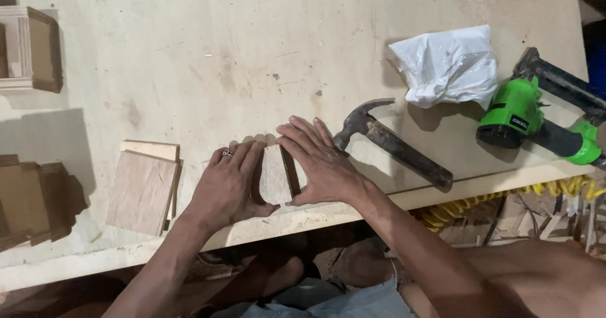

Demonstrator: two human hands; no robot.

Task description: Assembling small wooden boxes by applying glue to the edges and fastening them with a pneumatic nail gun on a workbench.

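Head view: both hands (278, 176) flat, fingers extended, pressing small plywood piece (276, 176) between them.

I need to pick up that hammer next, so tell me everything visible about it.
The hammer is a claw hammer with a dark, worn metal head and a dark handle that looks scuffed and rusty. It lies flat on the pale plywood table, head toward the upper left, curved claw pointing up and right, handle running down to the right and ending near the table's front edge. Its head sits close beside the fingers of the right hand; whether they touch is unclear. Nothing else rests on it.
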